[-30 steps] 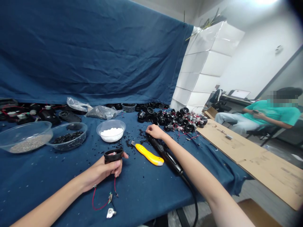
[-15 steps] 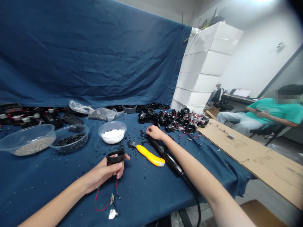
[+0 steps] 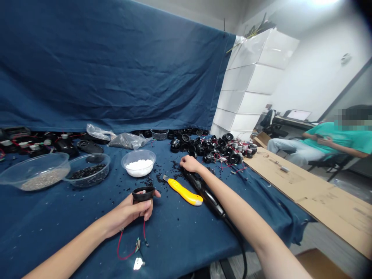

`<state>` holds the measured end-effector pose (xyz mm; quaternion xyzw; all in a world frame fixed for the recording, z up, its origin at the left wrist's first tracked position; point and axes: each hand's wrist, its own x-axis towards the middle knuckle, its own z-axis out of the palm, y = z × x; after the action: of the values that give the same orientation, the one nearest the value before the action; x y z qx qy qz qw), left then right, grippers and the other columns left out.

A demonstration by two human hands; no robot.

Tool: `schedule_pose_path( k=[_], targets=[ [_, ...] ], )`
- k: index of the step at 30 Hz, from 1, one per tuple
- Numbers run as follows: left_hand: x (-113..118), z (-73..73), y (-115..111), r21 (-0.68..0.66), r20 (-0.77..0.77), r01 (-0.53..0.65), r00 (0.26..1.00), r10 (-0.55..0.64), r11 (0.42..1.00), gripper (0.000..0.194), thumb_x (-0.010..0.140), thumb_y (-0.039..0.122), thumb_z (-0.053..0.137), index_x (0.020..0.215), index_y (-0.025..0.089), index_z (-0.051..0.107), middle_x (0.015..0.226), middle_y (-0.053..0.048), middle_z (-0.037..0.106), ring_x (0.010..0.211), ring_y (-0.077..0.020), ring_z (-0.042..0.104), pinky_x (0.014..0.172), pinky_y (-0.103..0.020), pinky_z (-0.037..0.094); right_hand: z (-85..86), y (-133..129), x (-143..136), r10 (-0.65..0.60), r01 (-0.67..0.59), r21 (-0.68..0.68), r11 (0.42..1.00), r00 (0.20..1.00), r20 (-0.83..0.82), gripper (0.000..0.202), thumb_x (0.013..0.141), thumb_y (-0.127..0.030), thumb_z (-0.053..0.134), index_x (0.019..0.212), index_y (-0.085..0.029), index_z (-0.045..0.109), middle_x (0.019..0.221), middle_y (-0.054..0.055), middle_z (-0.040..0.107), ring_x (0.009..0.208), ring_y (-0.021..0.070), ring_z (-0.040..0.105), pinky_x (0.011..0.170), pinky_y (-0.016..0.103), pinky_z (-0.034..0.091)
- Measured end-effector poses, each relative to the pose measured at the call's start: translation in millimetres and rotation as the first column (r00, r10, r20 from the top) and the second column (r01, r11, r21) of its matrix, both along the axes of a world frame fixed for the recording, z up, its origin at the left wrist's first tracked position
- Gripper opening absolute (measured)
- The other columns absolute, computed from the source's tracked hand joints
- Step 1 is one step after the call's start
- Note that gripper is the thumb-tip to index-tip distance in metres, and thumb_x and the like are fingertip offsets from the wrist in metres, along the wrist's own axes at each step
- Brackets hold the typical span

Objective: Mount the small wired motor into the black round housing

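Black round cup [image 3: 143, 197]: in the left hand [image 3: 136, 211], held upright between thumb and curled fingers, opening upward; small pale piece visible inside. Left grip closed around the cup's lower part. Red wire [image 3: 118, 248] loops below the left hand; another short red lead hangs under the fingers. Small circuit board [image 3: 137, 245] and silvery plate [image 3: 138, 264] on the wiring, nearer the wearer than the left hand.

Right hand [image 3: 190, 164]: farther forward and to the right of the left hand, fingers bunched, knuckles up, over the far end of a black corded tool [image 3: 213, 203]. Fingertips hidden; cannot tell whether anything is pinched or whether the tool is touched. Yellow-handled blade tool [image 3: 186, 192] lies between the hands, beside the black tool. Small black bits [image 3: 176, 166] scattered just left of the right hand.

Beyond the left hand: clear bowl [image 3: 125, 159] of white material. Farther left of that hand: clear bowl [image 3: 87, 182] with black pieces, then a wider one [image 3: 29, 159] with greyish grains. Beyond the right hand: heap of black round parts [image 3: 209, 147], red wires among them. Blue cloth [image 3: 87, 232] under all. Well right of the right hand: cardboard sheet [image 3: 305, 186]; past it, a seated person in a teal shirt [image 3: 345, 137].
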<state>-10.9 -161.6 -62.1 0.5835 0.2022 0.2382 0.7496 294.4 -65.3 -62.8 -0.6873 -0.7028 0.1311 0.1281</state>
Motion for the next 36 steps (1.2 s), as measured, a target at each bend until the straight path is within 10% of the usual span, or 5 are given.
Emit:
schedule_pose_path(
  k=[36],
  targets=[
    [1.7,5.2,-5.0,0.037,-0.057,0.009,0.998,-0.007,0.999,0.047,0.086,0.040,0.063,0.119,0.011,0.049,0.070,0.001,0.051,0.065,-0.0132,0.045,0.065,-0.029,0.035,-0.4,-7.3,5.4,0.017,-0.017,0.008,1.000,1.000,-0.001,0.026,0.093,-0.034,0.057,0.107,-0.013,0.062,0.106,0.006,0.064,0.092,0.0190,0.063,0.080,0.037,0.054]
  ],
)
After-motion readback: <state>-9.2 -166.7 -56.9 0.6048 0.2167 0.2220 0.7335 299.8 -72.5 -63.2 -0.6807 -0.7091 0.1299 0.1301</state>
